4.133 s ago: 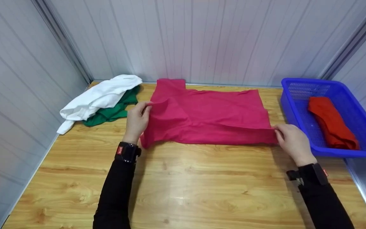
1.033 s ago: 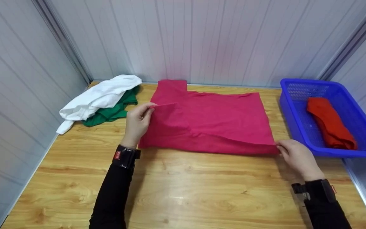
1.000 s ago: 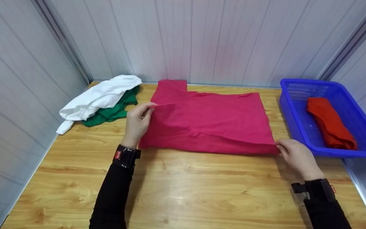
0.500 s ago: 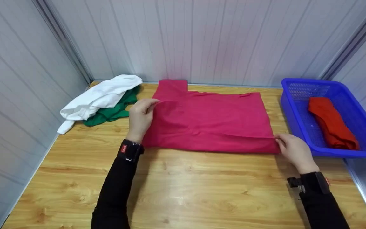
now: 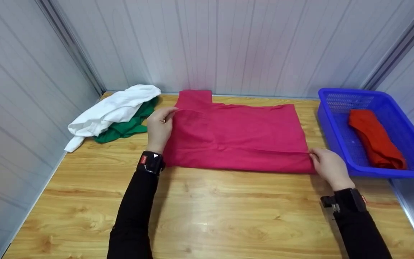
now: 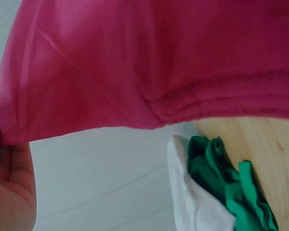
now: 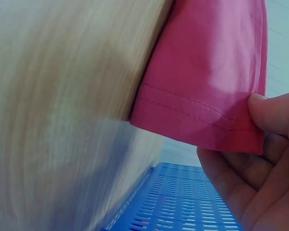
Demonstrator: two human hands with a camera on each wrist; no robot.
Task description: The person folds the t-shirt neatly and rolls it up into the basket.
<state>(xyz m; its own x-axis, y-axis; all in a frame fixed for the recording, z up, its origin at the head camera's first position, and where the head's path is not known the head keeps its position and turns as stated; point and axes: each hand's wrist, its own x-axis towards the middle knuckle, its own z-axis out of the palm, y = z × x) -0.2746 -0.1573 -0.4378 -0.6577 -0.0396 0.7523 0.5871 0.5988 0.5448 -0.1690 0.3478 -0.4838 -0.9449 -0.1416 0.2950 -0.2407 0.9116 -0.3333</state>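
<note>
A pinkish-red T-shirt (image 5: 253,126) lies sideways on the wooden table, one sleeve pointing to the back wall and its near side folded over. My left hand (image 5: 160,127) pinches the shirt at its left end, where the cloth is lifted. At the bottom hem on the right, my right hand (image 5: 331,167) pinches the edge of the fold between thumb and fingers. In the right wrist view, the hem's stitching (image 7: 192,108) shows beside the right thumb. The left wrist view shows the raised cloth (image 6: 96,67) hanging from the left fingers.
A white garment (image 5: 117,108) lies over a green one (image 5: 124,129) at the back left. To the right stands a blue plastic basket (image 5: 331,136) holding a folded orange-red garment (image 5: 376,140). Light panel walls (image 5: 243,46) enclose the table's back and sides.
Both hands have moved away from the body, toward the back wall, with the pinched edge. The folded strip along the near side lies straighter. Grip on the shirt stays the same.
</note>
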